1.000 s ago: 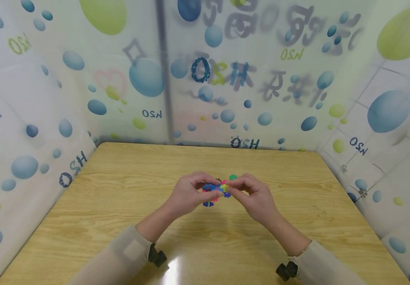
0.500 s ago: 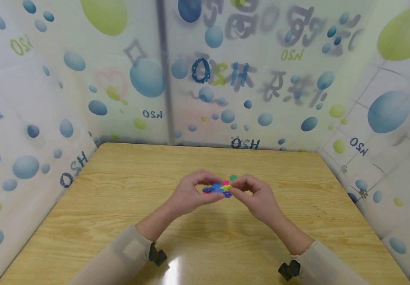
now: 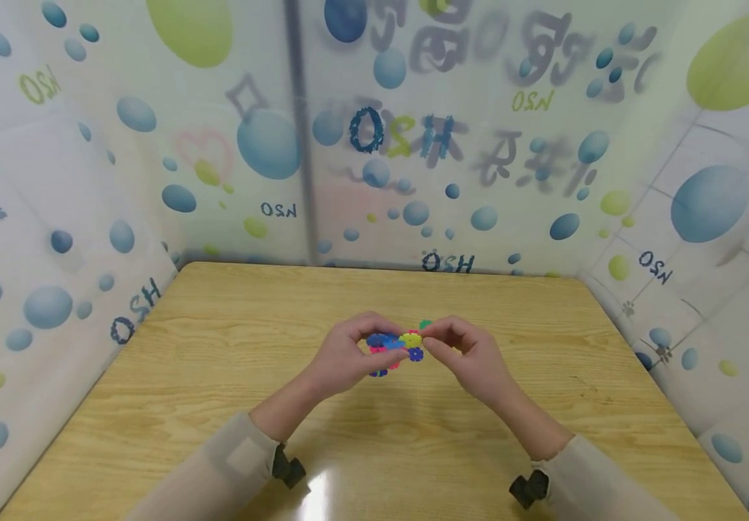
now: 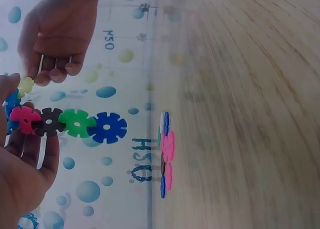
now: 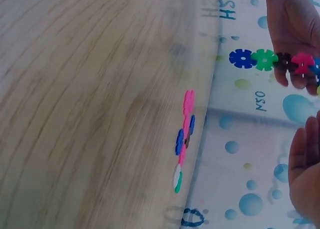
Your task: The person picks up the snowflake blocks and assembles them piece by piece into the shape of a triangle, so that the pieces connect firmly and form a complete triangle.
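Observation:
My left hand point(image 3: 348, 354) grips a chain of interlocking plastic snowflake discs at its light blue disc point(image 3: 392, 343). From there a pink disc point(image 4: 26, 120), a black disc point(image 4: 49, 121), a green disc point(image 4: 77, 123) and a dark blue disc point(image 4: 108, 128) hang in a row towards the table. A yellow disc point(image 3: 411, 340) sits beside the light blue one, facing up in the head view. With thumb and index finger, my right hand point(image 3: 472, 362) pinches the yellow disc's right edge. Its other fingers point(image 4: 57, 75) curl inward.
Beneath the hands, several joined discs lie flat on the wooden table point(image 3: 250, 311), pink ones point(image 5: 188, 103) among dark blue ones point(image 5: 179, 141). The hands partly cover this group in the head view. A patterned curtain point(image 3: 218, 181) encloses the table's back and sides.
The yellow disc has turned from nearly edge-on to showing its face. My right fingertips have shifted slightly right, to its edge. The left hand keeps its grip with little movement.

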